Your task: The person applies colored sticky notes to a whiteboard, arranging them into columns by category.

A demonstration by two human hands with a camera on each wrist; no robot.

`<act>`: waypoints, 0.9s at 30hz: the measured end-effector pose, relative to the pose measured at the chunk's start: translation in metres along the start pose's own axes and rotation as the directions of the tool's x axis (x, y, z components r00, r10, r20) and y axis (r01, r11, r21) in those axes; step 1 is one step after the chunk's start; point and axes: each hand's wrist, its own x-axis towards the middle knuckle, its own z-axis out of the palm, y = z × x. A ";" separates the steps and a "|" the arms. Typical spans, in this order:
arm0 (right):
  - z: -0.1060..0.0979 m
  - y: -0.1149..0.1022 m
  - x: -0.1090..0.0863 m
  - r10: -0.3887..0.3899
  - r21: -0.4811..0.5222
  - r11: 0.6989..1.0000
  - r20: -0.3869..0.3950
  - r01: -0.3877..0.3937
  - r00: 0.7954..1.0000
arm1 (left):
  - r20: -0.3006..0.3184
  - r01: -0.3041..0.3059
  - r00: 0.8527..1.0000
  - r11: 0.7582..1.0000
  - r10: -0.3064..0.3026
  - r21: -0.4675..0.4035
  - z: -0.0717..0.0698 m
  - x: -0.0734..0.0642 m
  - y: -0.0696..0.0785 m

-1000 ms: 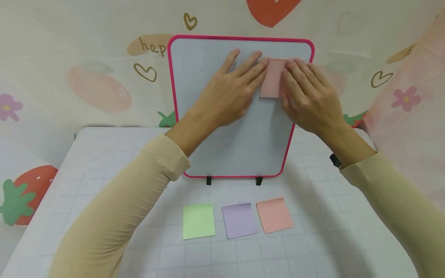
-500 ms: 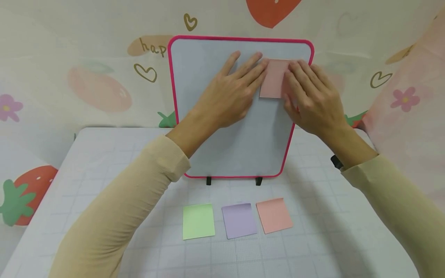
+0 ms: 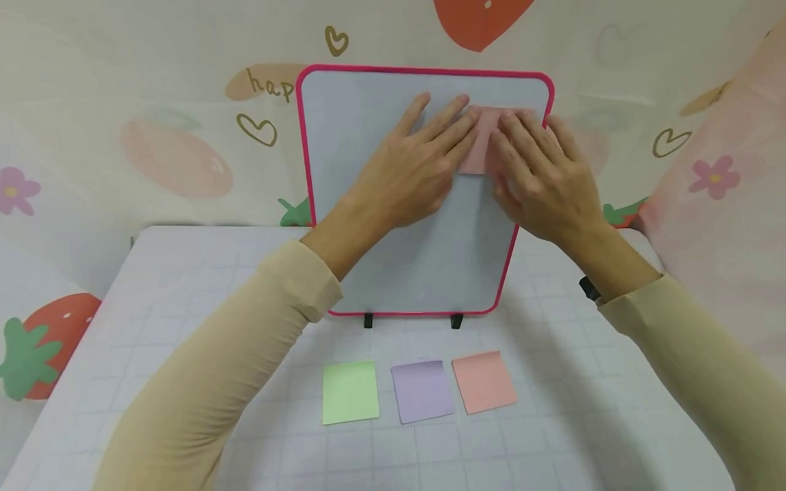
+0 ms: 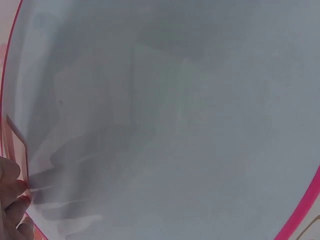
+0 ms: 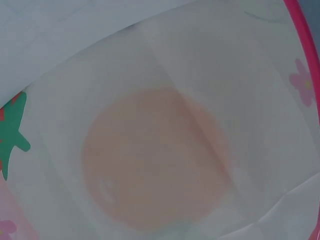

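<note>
A pink sticky note (image 3: 481,150) lies against the upper right of a whiteboard (image 3: 405,273) with a bright pink frame. My left hand (image 3: 416,167) is spread over the board, its nearer fingertips on the note's left edge. The extended fingers of my right hand (image 3: 543,177) lie over the note's right part and hide much of it. In the left wrist view, fingertips (image 4: 15,202) and a sliver of the note show at the left edge. The right wrist view catches only the patterned backdrop, some tabletop and the board's frame.
A green sticky note (image 3: 351,392), a purple one (image 3: 422,391) and another pink one (image 3: 485,382) lie in a row on the table (image 3: 258,436) before the board. Small black feet (image 3: 368,320) support the board. A strawberry-print backdrop (image 3: 178,157) stands behind.
My right hand first slid right across the note, uncovering more of it, then came back left over it. My left hand stayed almost in place.
</note>
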 end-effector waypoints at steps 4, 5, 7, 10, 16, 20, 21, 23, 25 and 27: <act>-0.001 0.002 -0.001 0.014 -0.035 0.999 -0.020 -0.015 1.000 | -0.002 0.022 1.000 1.000 -0.022 -0.019 -0.001 -0.001 -0.002; -0.002 0.003 -0.001 0.016 -0.038 0.999 -0.029 -0.017 0.999 | 0.001 0.027 1.000 0.999 -0.027 -0.021 -0.002 -0.002 -0.003; -0.002 0.003 -0.001 0.015 -0.043 0.999 -0.039 -0.017 0.999 | 0.006 0.029 1.000 0.999 -0.029 -0.019 -0.002 -0.002 -0.003; -0.003 0.003 -0.001 0.013 -0.043 0.999 -0.033 -0.015 0.999 | 0.006 0.017 1.000 1.000 -0.017 -0.003 -0.002 -0.003 -0.003; -0.003 -0.003 -0.002 0.017 -0.019 1.000 0.011 -0.017 1.000 | 0.004 -0.013 1.000 0.999 0.012 0.043 -0.001 -0.006 0.002; -0.005 -0.007 -0.007 0.007 -0.016 1.000 0.036 -0.007 0.999 | -0.003 -0.027 1.000 0.998 0.027 0.055 0.004 -0.015 0.007; -0.006 -0.008 -0.008 0.003 -0.017 1.000 0.040 -0.002 0.999 | -0.010 -0.030 0.999 0.998 0.031 0.057 0.006 -0.017 0.009; -0.006 -0.010 -0.012 -0.014 -0.017 1.000 0.042 0.015 0.999 | -0.019 -0.038 0.999 0.997 0.039 0.062 0.009 -0.021 0.011; -0.006 -0.012 -0.015 -0.034 -0.016 0.999 0.060 0.035 0.998 | -0.022 -0.044 0.999 0.997 0.045 0.061 0.012 -0.024 0.014; -0.007 -0.014 -0.019 -0.048 -0.011 0.999 0.072 0.049 0.996 | -0.014 -0.051 0.999 0.997 0.052 0.056 0.015 -0.026 0.016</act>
